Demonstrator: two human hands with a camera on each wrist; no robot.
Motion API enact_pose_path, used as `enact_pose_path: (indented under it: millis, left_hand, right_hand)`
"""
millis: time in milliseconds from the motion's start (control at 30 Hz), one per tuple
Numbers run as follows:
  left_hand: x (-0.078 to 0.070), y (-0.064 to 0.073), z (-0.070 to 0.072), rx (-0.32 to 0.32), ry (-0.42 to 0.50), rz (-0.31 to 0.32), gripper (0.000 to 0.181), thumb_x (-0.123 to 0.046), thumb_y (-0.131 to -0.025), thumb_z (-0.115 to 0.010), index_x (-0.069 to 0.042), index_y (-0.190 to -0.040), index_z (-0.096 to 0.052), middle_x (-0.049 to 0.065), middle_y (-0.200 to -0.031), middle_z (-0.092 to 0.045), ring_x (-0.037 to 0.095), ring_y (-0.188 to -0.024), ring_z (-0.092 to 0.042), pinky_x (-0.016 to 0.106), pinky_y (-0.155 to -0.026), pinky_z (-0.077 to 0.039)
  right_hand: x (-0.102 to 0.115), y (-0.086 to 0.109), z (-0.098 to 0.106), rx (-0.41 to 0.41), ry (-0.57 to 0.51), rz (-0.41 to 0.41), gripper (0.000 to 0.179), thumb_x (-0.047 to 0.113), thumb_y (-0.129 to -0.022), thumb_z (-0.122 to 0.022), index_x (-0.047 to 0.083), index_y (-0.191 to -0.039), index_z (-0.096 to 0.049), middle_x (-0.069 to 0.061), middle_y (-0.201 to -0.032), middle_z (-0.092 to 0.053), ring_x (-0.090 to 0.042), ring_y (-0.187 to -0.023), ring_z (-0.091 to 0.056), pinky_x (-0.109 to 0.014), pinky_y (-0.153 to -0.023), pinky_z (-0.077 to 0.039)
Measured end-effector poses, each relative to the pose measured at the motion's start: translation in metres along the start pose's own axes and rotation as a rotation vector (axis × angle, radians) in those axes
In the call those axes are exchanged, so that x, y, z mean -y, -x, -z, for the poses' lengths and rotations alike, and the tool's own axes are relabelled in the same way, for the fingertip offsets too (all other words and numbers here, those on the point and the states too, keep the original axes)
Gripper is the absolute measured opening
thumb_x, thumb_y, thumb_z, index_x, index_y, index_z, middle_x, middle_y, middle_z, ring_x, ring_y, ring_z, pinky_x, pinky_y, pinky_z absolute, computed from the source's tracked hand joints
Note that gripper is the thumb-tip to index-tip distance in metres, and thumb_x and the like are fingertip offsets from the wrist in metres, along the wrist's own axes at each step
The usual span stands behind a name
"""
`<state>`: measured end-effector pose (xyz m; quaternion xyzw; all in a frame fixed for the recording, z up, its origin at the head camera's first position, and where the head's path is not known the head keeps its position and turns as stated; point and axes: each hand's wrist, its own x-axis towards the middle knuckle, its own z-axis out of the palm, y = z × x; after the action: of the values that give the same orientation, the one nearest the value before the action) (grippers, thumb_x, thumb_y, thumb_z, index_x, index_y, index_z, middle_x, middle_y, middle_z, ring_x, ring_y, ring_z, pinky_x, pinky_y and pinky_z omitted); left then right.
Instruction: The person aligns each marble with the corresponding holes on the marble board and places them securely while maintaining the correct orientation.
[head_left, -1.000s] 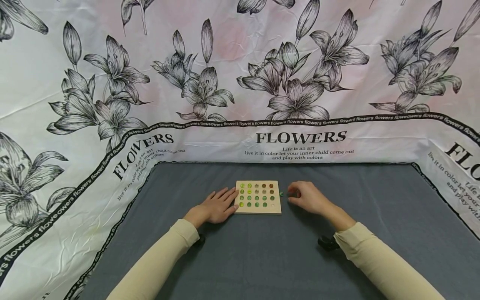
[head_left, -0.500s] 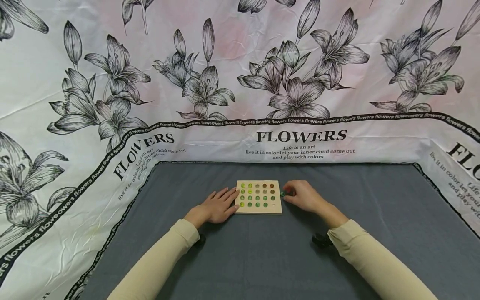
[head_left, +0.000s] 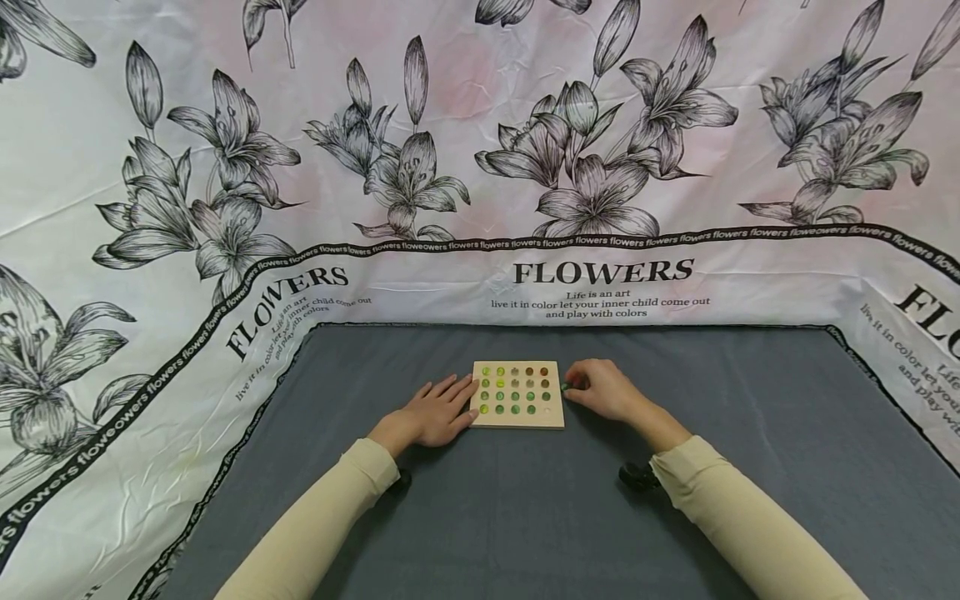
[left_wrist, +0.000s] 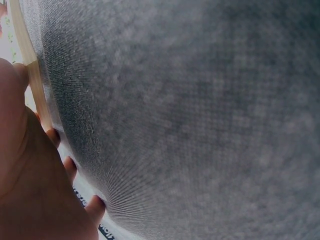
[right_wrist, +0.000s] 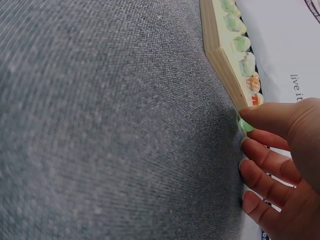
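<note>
A pale wooden board lies on the grey cloth, with rows of glass marbles in its hollows, mostly green and yellow-green, some brownish. One hollow at its near right corner holds no marble. My left hand lies flat with spread fingers, its fingertips on the board's left edge. Just off the board's right edge, my right hand pinches a green marble between thumb and index finger, down at the cloth. In the right wrist view the thumb partly covers that marble, and the other fingers are loosely bent.
Grey cloth spreads around the board. Behind it rises a white floral fabric printed with lilies and lettering. A dark wrist device shows under the right sleeve.
My right hand has moved left toward the board, and its thumb and index finger have come together on the green marble beside it. My left hand has stayed in place.
</note>
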<state>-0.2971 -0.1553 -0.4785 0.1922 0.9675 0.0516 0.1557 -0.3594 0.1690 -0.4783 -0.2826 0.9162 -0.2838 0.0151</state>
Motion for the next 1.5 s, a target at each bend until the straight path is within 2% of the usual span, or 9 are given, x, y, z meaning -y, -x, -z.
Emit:
enact_pose_path:
  millis: [167,433,733,1033,1267,1500]
  left_hand:
    - [0.004,-0.006,-0.005,0.003,-0.002,0.011,0.065,-0.054,-0.111,-0.025,-0.025,-0.167,-0.009,-0.005,-0.173,-0.005,0.022,-0.159,-0.004,0.055,-0.126,-0.008]
    - [-0.002,0.000,0.001,-0.005,0.026,-0.006,0.065,-0.052,-0.111,-0.026,-0.021,-0.167,-0.013,0.000,-0.173,-0.009,0.026,-0.159,-0.007,0.057,-0.125,-0.008]
    - [-0.005,-0.001,0.003,0.005,-0.011,0.018,0.064,-0.050,-0.112,-0.026,-0.021,-0.167,-0.014,-0.001,-0.173,-0.010,0.025,-0.159,-0.009,0.055,-0.126,-0.010]
    - [-0.005,-0.004,0.002,0.002,-0.004,0.022,0.064,-0.051,-0.112,-0.028,-0.021,-0.167,-0.015,-0.001,-0.173,-0.011,0.025,-0.159,-0.010,0.056,-0.125,-0.012]
    - [-0.003,-0.011,-0.001,0.006,-0.004,0.036,0.064,-0.051,-0.112,-0.026,-0.023,-0.167,-0.010,-0.003,-0.173,-0.006,0.023,-0.159,-0.005,0.055,-0.126,-0.008]
    - [-0.007,-0.009,0.008,-0.003,0.001,0.030,0.064,-0.050,-0.112,-0.026,-0.021,-0.167,-0.013,-0.001,-0.173,-0.010,0.026,-0.159,-0.009,0.056,-0.125,-0.012]
  right_hand:
    - [-0.002,-0.003,-0.001,0.003,0.000,0.008,0.016,0.011,-0.093,-0.076,0.001,-0.105,-0.074,-0.005,-0.089,-0.070,-0.016,-0.076,-0.061,-0.037,-0.069,-0.052]
    - [-0.006,-0.007,-0.003,0.009,0.009,-0.021,0.015,0.013,-0.093,-0.077,0.004,-0.104,-0.075,-0.002,-0.089,-0.070,-0.015,-0.077,-0.062,-0.038,-0.070,-0.052]
    - [-0.010,-0.011,-0.005,-0.001,0.016,-0.010,0.010,0.015,-0.094,-0.076,0.007,-0.100,-0.075,0.000,-0.086,-0.069,-0.013,-0.075,-0.060,-0.037,-0.068,-0.051]
    - [-0.012,-0.008,-0.004,-0.021,-0.049,0.028,0.009,0.012,-0.093,-0.076,0.005,-0.098,-0.076,-0.002,-0.088,-0.072,-0.015,-0.077,-0.064,-0.038,-0.071,-0.053]
    - [-0.010,-0.007,0.002,-0.021,-0.097,0.054,0.011,0.012,-0.093,-0.076,0.003,-0.099,-0.076,-0.002,-0.088,-0.072,-0.014,-0.078,-0.065,-0.036,-0.071,-0.054]
    - [-0.002,-0.004,0.005,0.001,-0.134,0.100,0.012,0.009,-0.092,-0.077,0.002,-0.101,-0.075,-0.001,-0.088,-0.072,-0.013,-0.079,-0.066,-0.033,-0.070,-0.054]
